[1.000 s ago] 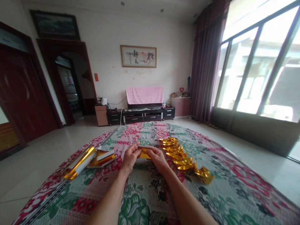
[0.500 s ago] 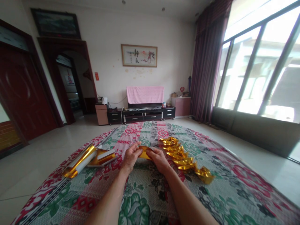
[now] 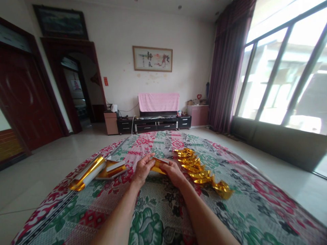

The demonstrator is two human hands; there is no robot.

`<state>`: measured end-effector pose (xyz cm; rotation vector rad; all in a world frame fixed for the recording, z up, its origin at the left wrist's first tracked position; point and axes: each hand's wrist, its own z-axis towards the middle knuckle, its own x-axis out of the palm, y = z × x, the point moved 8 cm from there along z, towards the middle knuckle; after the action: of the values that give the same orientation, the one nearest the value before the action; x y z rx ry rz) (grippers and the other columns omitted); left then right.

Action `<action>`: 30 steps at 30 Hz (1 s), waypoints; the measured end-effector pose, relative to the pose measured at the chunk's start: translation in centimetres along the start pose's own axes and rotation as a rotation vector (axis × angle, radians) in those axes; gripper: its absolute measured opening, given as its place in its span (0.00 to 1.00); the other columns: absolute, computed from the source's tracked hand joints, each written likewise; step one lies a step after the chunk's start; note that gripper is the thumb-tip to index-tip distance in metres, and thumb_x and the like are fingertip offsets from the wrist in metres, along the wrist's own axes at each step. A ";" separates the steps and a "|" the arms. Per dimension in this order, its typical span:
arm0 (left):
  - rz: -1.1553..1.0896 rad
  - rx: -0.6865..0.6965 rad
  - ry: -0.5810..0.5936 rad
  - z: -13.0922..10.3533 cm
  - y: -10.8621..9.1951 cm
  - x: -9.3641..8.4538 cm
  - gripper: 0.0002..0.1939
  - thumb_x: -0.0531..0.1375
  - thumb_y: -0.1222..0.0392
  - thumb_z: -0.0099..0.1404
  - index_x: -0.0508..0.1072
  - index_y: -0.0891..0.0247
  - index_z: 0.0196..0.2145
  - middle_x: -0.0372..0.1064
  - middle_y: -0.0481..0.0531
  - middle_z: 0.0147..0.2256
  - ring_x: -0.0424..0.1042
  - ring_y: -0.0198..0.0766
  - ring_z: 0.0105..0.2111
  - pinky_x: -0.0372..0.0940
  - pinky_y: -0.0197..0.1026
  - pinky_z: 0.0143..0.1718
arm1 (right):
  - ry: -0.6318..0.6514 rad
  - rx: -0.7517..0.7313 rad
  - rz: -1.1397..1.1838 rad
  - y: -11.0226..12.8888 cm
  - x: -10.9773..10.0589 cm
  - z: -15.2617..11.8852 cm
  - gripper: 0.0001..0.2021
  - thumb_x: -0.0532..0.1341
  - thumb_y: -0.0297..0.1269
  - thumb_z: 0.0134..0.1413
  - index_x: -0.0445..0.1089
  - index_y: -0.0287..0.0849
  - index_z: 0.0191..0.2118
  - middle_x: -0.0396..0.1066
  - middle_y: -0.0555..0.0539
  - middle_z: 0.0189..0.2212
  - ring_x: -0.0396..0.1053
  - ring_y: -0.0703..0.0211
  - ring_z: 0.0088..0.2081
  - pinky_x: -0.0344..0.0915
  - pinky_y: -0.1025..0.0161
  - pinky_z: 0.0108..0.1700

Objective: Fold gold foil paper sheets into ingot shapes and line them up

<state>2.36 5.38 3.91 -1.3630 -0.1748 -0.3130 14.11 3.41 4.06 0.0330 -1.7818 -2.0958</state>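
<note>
Between my two hands is a small sheet of gold foil paper (image 3: 158, 167), with a pale strip along its upper edge. My left hand (image 3: 143, 169) pinches its left end between thumb and fingers. The right end is gripped by my right hand (image 3: 172, 172), its thumb lying on top. To the right, a row of folded gold foil pieces (image 3: 193, 165) overlaps in a line running toward me. Over on the left rest a loosely rolled gold and white sheet (image 3: 88, 174) and a stack of gold paper sheets (image 3: 112, 169).
Everything lies on a round table with a flowered cloth (image 3: 145, 224). Beyond it, a low black cabinet (image 3: 148, 127) carries a screen under a pink towel (image 3: 158, 102). A purple curtain (image 3: 224, 75) and large window (image 3: 278, 78) are to the right.
The foil sheet has tilted slightly in my hands, and more of its pale upper edge shows near my right thumb. Both hands stay in nearly the same place.
</note>
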 end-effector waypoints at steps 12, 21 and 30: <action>0.119 0.015 -0.105 -0.4 -0.8 -0.8 0.26 0.63 0.53 0.49 0.69 0.65 0.46 0.70 0.50 0.31 0.68 0.30 0.23 0.61 0.31 0.22 | -0.185 -0.009 0.024 -0.3 -1.5 0.2 0.11 0.61 0.36 0.39 0.73 0.40 0.32 0.64 0.55 0.19 0.57 0.68 0.22 0.57 0.68 0.27; 0.331 0.126 -0.061 -0.5 -1.5 -0.1 0.19 0.57 0.63 0.50 0.73 0.64 0.41 0.71 0.50 0.31 0.69 0.31 0.25 0.63 0.32 0.26 | -0.382 0.024 0.137 -0.9 -2.9 0.2 0.14 0.64 0.39 0.34 0.73 0.41 0.32 0.68 0.52 0.23 0.62 0.65 0.25 0.64 0.65 0.30; 0.577 0.344 0.122 -0.7 -2.1 2.0 0.14 0.58 0.65 0.51 0.77 0.59 0.36 0.71 0.52 0.38 0.69 0.34 0.31 0.64 0.34 0.33 | -0.348 0.013 0.154 -0.4 -2.6 0.2 0.14 0.64 0.39 0.34 0.73 0.40 0.32 0.67 0.52 0.21 0.61 0.67 0.24 0.61 0.67 0.29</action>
<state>3.52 4.12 6.31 -0.9957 0.2575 0.1172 16.34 4.45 3.09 -0.4778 -1.9185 -2.0744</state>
